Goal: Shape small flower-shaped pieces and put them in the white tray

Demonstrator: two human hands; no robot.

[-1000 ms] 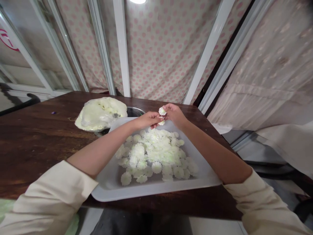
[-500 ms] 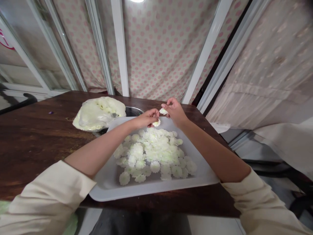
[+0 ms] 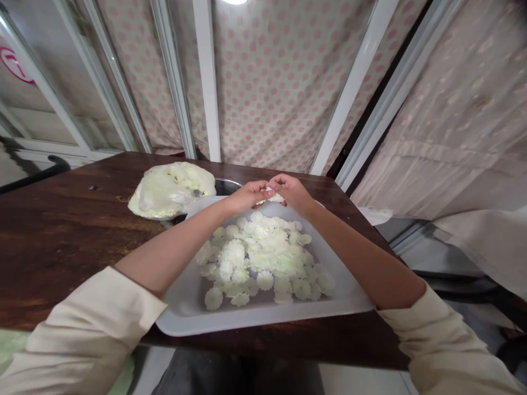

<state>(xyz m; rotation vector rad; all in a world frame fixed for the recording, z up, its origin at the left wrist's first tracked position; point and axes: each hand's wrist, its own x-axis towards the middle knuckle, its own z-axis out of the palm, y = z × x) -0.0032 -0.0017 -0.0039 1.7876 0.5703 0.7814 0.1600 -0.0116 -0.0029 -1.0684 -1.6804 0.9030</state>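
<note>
Over the far edge of the white plastic tray [image 3: 267, 319], my two hands meet, fingertips close together. Between them are white scalloped flower pieces [image 3: 275, 196]. My right hand [image 3: 295, 196] is closed on a small bunch of these pieces. Pinched fingers of my left hand [image 3: 248, 197] hold a white flower piece, mostly hidden behind the fingers. Inside the tray, below both hands, lies a loose heap of white and pale-green flower pieces [image 3: 265, 249], with some scattered flat toward the near side.
A clear plastic bag [image 3: 171, 191] full of pale flower pieces sits behind the tray on the left, by a dark round container [image 3: 227, 187]. All stand on a dark wooden table [image 3: 69, 236]. Dotted curtains [image 3: 272, 82] hang behind the table; a pale cloth [image 3: 486, 247] drapes at right.
My hands have come together; the right moved down and left to the left hand, bringing its flower pieces against the left fingertips. The view shifted slightly.
</note>
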